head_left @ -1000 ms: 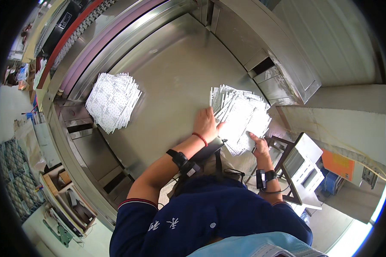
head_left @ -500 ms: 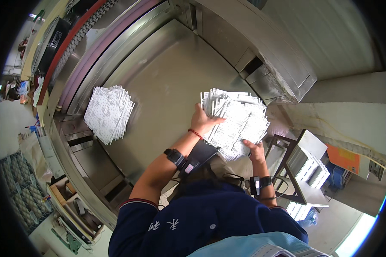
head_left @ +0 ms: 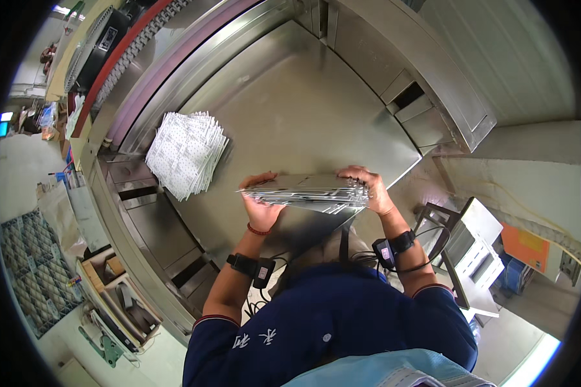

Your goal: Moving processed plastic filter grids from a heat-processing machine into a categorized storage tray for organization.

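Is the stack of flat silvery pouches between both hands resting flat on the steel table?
No: the left hand and right hand hold the stack of flat silvery pouches edge-on, raised off the steel table.

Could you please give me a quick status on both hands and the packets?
Left hand and right hand grip the ends of a flat stack of white packets, lifted above the steel table. Second fanned pile of white packets lies apart, left. Nothing obstructing.

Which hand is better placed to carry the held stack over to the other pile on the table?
Left. The left hand grips the stack end nearer the other pile; the right hand holds the far end.
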The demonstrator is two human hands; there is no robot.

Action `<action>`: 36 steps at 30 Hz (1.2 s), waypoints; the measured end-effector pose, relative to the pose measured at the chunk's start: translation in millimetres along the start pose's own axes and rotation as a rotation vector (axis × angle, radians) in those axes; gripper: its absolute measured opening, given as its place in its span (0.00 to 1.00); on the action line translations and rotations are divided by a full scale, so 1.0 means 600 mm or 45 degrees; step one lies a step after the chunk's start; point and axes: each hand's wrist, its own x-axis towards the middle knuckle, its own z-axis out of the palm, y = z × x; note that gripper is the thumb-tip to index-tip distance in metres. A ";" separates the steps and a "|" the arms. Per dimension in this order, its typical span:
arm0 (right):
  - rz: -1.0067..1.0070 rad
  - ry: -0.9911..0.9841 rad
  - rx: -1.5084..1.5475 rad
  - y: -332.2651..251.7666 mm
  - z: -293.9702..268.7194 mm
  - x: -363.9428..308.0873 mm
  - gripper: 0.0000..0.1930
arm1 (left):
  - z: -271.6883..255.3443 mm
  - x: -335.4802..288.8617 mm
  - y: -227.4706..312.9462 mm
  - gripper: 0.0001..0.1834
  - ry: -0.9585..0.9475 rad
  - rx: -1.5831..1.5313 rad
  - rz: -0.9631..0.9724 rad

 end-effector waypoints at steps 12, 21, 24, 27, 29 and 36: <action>0.234 0.196 0.037 -0.031 -0.010 -0.001 0.40 | 0.034 0.056 0.058 0.40 -0.237 -0.020 -0.066; -0.154 0.219 0.272 -0.026 0.026 0.025 0.50 | 0.073 0.070 0.046 0.39 0.037 -0.058 0.104; 0.155 0.280 0.425 -0.015 0.010 0.016 0.51 | 0.038 0.064 0.020 0.31 -0.162 -0.078 0.007; 0.017 0.327 0.332 0.021 0.004 0.003 0.48 | 0.087 0.066 0.019 0.21 -0.119 -0.038 0.106; 0.051 0.208 0.310 0.028 0.023 0.040 0.43 | 0.088 0.091 0.009 0.21 0.001 -0.047 0.178; 0.106 0.330 -0.030 0.019 -0.020 -0.015 0.22 | 0.132 0.108 -0.016 0.25 0.067 0.391 0.410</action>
